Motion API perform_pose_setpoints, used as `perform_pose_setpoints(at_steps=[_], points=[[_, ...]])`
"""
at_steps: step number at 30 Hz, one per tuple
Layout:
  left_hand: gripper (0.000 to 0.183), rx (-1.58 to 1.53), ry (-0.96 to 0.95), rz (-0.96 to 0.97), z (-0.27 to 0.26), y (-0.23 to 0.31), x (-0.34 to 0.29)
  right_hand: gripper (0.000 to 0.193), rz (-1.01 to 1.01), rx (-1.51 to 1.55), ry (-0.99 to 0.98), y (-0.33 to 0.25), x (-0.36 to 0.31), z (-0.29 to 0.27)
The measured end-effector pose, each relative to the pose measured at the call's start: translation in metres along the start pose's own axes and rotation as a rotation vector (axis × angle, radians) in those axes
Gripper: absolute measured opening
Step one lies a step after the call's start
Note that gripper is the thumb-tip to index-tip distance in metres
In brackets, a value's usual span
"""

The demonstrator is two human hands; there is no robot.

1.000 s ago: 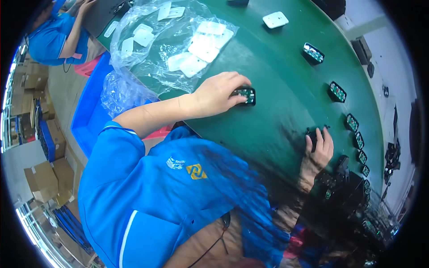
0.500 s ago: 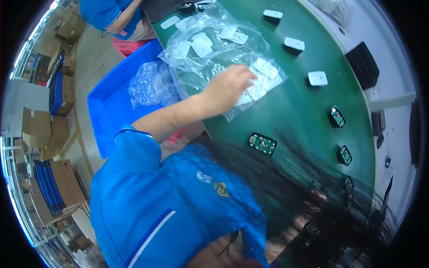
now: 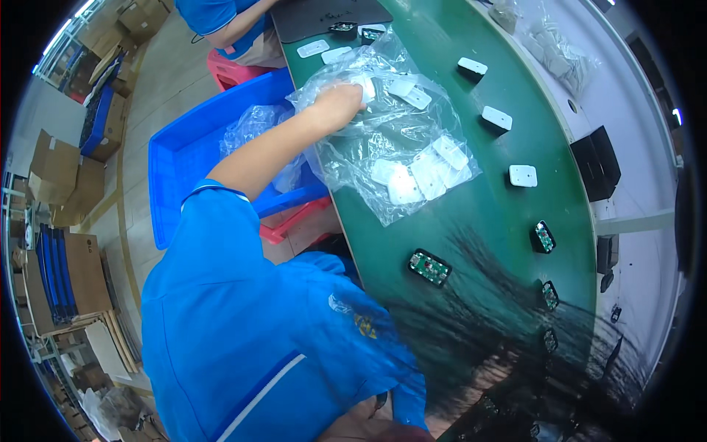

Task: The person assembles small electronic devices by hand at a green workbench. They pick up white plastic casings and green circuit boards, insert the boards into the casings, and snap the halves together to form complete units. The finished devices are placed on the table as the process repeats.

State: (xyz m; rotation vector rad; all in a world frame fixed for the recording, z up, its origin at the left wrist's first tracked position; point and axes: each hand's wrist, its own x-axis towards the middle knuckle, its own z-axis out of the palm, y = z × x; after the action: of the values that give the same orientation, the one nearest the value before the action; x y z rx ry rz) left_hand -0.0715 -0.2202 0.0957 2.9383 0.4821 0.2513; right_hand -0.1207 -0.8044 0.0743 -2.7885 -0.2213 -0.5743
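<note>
My left hand (image 3: 339, 105) reaches over a clear plastic bag (image 3: 350, 158) lying on the green table. Its fingers are curled onto a white plastic cover (image 3: 366, 87) at the bag's far left part; the fingertips are partly hidden. More white covers (image 3: 431, 173) lie in a cluster at the bag's near right end, and a pair (image 3: 410, 93) sits right of my hand. Dark hair hangs over the lower right. Through it shows a blurred patch of skin, perhaps my right hand (image 3: 502, 362), whose fingers I cannot make out. Nearby lies a black housing with a green circuit board (image 3: 430, 267).
Along the table's right side stand black housings with white tops (image 3: 497, 118) and others with bare boards (image 3: 543, 237). A blue bin (image 3: 166, 184) holding crumpled plastic adjoins the table's left edge. Beyond it, a co-worker in blue (image 3: 213, 18) sits by a dark mat (image 3: 331, 16).
My left hand has moved away from the near cluster of white covers to those at the bag's far left. The view has shifted, so the table items appear lower.
</note>
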Motion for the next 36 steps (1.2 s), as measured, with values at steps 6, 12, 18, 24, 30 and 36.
perform_pose_setpoints(at_steps=[6, 12, 18, 24, 30, 36], points=[[0.015, 0.061, 0.291, 0.032, -0.02, 0.004, -0.012, 0.016, 0.228, 0.346, 0.047, -0.002, 0.004, -0.014], [0.03, -0.693, 0.452, 0.389, -0.059, 0.116, -0.055, 0.024, 0.263, 0.676, 0.109, -0.078, 0.024, -0.028], [0.029, -1.165, -0.044, 0.718, -0.032, 0.214, -0.099, 0.027, 0.24, 1.16, -0.091, -0.156, 0.047, -0.042], [0.019, -1.264, -0.178, 0.762, -0.021, 0.257, -0.123, 0.024, 0.232, 1.25, -0.031, -0.16, 0.04, -0.04], [0.013, -1.306, -0.307, 0.706, -0.012, 0.266, -0.121, 0.013, 0.198, 1.087, 0.031, -0.149, 0.031, -0.033], [0.011, -1.434, -0.642, 0.491, -0.014, 0.266, -0.119, 0.015, -0.057, 0.598, 0.107, -0.144, 0.033, -0.039]])
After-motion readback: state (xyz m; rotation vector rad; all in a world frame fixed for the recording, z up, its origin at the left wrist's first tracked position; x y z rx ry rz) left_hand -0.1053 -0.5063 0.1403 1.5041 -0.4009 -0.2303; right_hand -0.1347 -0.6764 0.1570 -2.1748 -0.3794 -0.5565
